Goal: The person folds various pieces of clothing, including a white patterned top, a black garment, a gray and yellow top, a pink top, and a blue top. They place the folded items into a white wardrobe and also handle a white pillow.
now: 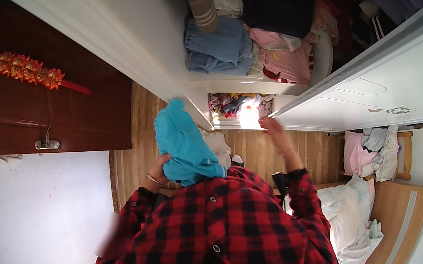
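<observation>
My left hand (157, 171), with a thin bangle at its wrist, grips a bunched turquoise garment (189, 145) in front of my body. A white edging shows at the garment's lower right. My right hand (276, 135) is held out, nothing in it, its fingertips close to the lower edge of a white wardrobe door (347, 99); whether they touch it, I cannot tell. Ahead, the wardrobe shelf (255, 84) bears folded blue denim (218, 43), pink clothing (288, 59) and a dark garment (275, 4). Mixed clothes (232, 103) fill the compartment below, partly washed out by bright light.
A dark red-brown door (51, 108) with a metal handle (47, 144) and a red-gold hanging ornament (30, 70) stands left. At right are a wooden bed headboard (396, 237), white bedding (345, 221) and a chair (405, 155) piled with clothes. Wood flooring (243, 141) lies below.
</observation>
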Demonstrator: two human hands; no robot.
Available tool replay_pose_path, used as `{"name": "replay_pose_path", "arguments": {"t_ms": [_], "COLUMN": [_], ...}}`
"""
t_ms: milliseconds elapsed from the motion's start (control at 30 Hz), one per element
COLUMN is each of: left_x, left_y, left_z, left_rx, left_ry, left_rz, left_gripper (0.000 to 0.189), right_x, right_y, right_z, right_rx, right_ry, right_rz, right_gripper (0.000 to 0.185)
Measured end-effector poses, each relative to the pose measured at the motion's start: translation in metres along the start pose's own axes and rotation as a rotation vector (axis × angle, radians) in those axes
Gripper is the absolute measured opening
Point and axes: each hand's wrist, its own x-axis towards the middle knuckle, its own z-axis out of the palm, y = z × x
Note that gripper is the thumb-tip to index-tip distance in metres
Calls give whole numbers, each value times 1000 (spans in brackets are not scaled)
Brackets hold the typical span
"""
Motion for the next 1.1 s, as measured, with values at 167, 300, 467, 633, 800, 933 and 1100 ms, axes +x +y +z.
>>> {"name": "replay_pose_path", "arguments": {"t_ms": [167,300,467,633,800,933,1100], "left_x": [16,30,48,85,136,185,219], "left_y": [-7,-7,-21,-54,-69,-91,-117], "left_z": [28,45,52,55,39,5,-64], "left_rx": [124,236,368,690,982,773,1020], "left_ry": [-26,81,209,275,107,64,142], "left_rz": [-97,-143,-134,-71,-145,-512,-621], "left_gripper": [60,62,60,60,71,88,84], "right_x": [5,-5,-20,-31,-51,-57,-50], "right_y": [23,3,-5,9,54,143,269], "right_z": [90,95,80,79,65,75,91], "right_rx": [256,869,664,649,646,774,814], "right_ry": [-557,-772,-681,-573,-284,17,464], "right_rz": [310,494,423,401,383,338,372], "right_gripper": [62,74,74,69,62,54,53]}}
